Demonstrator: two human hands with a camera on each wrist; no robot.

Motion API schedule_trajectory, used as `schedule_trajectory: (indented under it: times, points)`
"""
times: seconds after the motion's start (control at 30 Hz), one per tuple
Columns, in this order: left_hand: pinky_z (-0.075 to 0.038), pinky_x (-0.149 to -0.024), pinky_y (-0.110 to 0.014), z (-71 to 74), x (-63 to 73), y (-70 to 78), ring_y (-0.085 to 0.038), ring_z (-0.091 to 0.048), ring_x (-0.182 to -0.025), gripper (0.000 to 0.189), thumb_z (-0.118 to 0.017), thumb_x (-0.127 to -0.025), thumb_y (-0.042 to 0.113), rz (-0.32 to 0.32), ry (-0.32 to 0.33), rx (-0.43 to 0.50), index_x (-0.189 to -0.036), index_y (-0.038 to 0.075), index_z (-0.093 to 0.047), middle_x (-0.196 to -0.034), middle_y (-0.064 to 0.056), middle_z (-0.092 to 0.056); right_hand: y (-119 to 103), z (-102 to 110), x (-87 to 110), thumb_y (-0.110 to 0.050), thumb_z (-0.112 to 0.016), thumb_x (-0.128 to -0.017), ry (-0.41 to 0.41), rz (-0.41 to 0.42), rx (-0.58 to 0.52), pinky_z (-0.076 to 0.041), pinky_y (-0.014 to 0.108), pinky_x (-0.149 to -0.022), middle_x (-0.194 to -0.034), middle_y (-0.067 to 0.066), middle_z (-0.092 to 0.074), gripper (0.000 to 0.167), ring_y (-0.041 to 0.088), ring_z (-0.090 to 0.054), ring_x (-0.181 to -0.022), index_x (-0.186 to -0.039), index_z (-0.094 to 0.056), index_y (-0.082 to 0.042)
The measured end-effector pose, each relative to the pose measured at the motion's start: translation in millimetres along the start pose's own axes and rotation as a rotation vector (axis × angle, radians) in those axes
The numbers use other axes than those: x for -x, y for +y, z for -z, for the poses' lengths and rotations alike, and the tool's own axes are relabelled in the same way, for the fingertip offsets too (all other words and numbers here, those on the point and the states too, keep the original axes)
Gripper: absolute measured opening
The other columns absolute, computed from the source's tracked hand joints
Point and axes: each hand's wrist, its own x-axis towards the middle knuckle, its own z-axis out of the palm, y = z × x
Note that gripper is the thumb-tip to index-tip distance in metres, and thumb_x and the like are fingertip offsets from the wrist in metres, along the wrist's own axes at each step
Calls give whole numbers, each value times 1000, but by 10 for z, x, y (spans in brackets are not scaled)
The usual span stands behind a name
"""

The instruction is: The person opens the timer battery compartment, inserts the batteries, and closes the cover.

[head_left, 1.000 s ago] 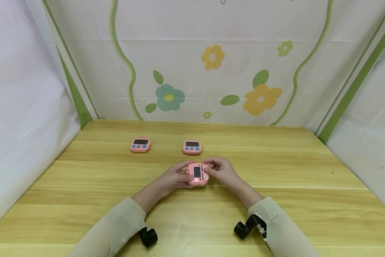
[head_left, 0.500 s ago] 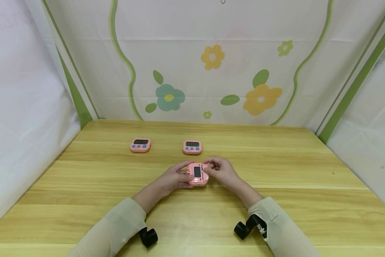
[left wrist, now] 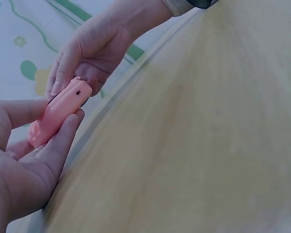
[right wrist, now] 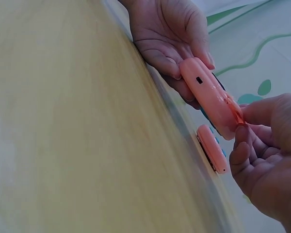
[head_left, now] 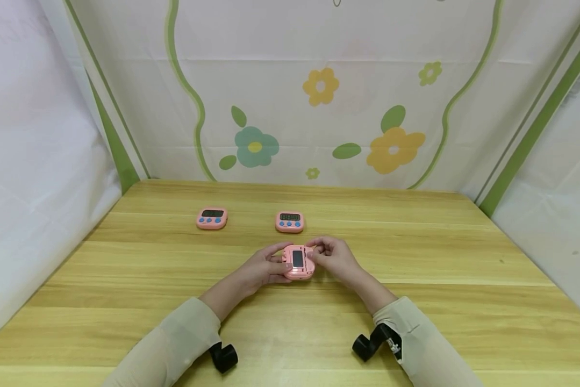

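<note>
A pink digital timer [head_left: 297, 262] is held back side up, its dark rectangle in the middle of the back. My left hand [head_left: 260, 267] grips its left side, thumb on the back and fingers beneath; the left wrist view shows the same grip on the pink timer [left wrist: 63, 112]. At the timer's right edge, my right hand [head_left: 335, 259] pinches a small pink flap [right wrist: 236, 115] between thumb and index finger, its other fingers curled. In the right wrist view the flap stands out from the timer's back. The timer's screen side faces down, hidden in the head view.
Two more pink timers lie face up with blue buttons: one timer [head_left: 212, 219] at the back left, another timer [head_left: 290, 222] just behind the hands. The wooden table [head_left: 464, 252] ends at a flower-printed cloth wall [head_left: 290, 107].
</note>
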Motion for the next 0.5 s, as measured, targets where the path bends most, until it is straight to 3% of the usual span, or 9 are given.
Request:
schedule_trajectory:
  times: [0.37,0.5]
  points:
    - [-48,-76,-36,-5,-1,8,-24,-57,-86,59,-54,-81,-4,8,4,9,-133,10,-31,-114,-22,-47,45,12,-3,-7,-61,-79,-51,-18,-66,-42,21,-49,-72,7,-52,28,14,-46,-60,-105,-56,3]
    - [-48,-75,-36,-3,-2,4,-23,-57,-86,59,-55,-81,-4,4,5,5,-133,9,-31,-115,-21,-47,69,28,-12,-10,-60,-81,-103,-78,-142,-48,27,-53,-78,10,-54,32,16,-52,-63,-110,-53,2]
